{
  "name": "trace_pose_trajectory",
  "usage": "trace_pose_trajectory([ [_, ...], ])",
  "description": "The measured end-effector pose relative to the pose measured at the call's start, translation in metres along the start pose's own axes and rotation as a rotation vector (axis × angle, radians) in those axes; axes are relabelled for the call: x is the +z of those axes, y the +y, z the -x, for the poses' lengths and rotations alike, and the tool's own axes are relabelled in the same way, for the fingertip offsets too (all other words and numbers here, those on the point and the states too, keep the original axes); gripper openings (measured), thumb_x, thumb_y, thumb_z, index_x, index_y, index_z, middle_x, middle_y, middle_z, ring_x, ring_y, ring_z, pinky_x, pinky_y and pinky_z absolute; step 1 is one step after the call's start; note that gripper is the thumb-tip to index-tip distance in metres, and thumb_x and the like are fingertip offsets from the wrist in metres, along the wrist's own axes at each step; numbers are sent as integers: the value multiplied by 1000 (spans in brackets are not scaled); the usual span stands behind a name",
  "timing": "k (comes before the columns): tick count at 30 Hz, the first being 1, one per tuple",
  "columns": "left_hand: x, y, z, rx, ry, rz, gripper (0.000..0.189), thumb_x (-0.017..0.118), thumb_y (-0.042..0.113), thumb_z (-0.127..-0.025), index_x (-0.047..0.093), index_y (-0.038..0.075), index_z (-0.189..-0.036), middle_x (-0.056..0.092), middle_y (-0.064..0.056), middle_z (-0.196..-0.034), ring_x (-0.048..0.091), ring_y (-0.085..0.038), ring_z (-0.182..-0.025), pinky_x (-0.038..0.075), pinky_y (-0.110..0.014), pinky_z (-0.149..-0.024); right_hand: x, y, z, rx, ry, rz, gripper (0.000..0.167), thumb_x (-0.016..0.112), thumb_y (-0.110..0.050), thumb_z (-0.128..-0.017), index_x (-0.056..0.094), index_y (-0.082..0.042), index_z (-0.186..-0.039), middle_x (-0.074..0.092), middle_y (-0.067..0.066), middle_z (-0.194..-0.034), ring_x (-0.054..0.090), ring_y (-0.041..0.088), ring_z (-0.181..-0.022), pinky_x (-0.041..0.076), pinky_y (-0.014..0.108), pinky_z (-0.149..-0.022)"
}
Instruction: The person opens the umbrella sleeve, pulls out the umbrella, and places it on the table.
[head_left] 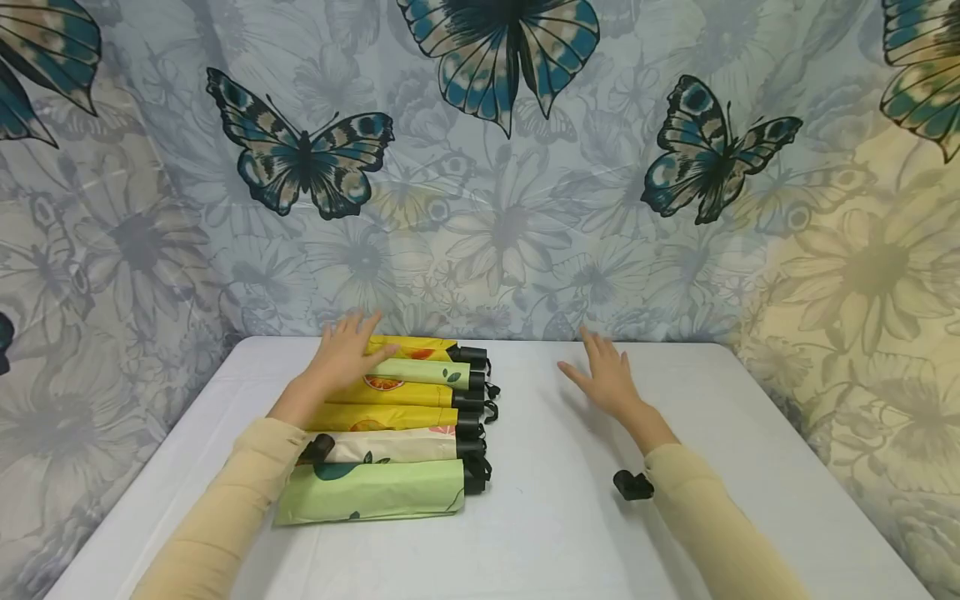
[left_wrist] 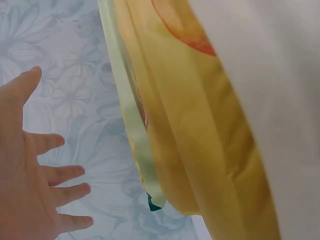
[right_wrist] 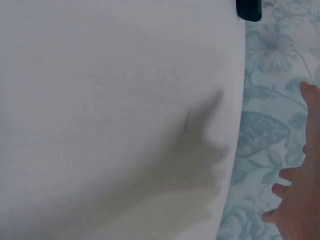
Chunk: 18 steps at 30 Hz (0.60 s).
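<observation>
Several folded umbrellas lie side by side on the white table, their black handles pointing right. From the back come a yellow umbrella [head_left: 412, 347], a light green one [head_left: 423, 372], two more yellow ones, a cream one [head_left: 420, 447] and, at the front, a wider green umbrella [head_left: 397, 492]. My left hand [head_left: 345, 354], fingers spread, hovers over the left ends of the back umbrellas; the left wrist view has it beside the yellow fabric [left_wrist: 185, 125], holding nothing. To the right of the handles, my right hand [head_left: 606, 379] hangs empty above the table, its fingers extended.
The white table [head_left: 547, 533] ends at the back against a butterfly-and-flower patterned cloth [head_left: 510, 225], which also covers both sides. A small black device [head_left: 633, 485] sits at the right wrist, another [head_left: 318, 448] at the left. A dark umbrella handle [right_wrist: 249, 9] shows in the right wrist view.
</observation>
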<state>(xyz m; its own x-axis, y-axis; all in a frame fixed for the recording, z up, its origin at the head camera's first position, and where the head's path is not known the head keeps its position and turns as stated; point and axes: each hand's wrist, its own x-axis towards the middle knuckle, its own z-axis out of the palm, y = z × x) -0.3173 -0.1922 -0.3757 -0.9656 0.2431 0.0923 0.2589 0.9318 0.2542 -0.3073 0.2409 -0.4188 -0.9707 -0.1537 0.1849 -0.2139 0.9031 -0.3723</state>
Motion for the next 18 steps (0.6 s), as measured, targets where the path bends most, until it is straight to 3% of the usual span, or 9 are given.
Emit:
trace_pose_trajectory([
  [9, -1, 3, 20, 32, -52, 67, 82, 42, 61, -97, 17, 12, -157, 23, -27, -157, 19, -49, -145, 8, -72, -114, 15, -2, 14, -23, -2, -115, 84, 50, -50, -98, 10, -5, -157, 24, 27, -158, 21, 46, -145, 9, 72, -114],
  [18, 2, 9, 37, 113, -92, 206, 74, 46, 50, -100, 19, 11, -157, 24, -20, -159, 26, -44, -145, 26, -64, -115, 30, -8, 29, -30, -82, -348, 84, 49, -52, -98, 8, -10, -158, 14, 19, -163, 14, 44, -149, 10, 65, -119],
])
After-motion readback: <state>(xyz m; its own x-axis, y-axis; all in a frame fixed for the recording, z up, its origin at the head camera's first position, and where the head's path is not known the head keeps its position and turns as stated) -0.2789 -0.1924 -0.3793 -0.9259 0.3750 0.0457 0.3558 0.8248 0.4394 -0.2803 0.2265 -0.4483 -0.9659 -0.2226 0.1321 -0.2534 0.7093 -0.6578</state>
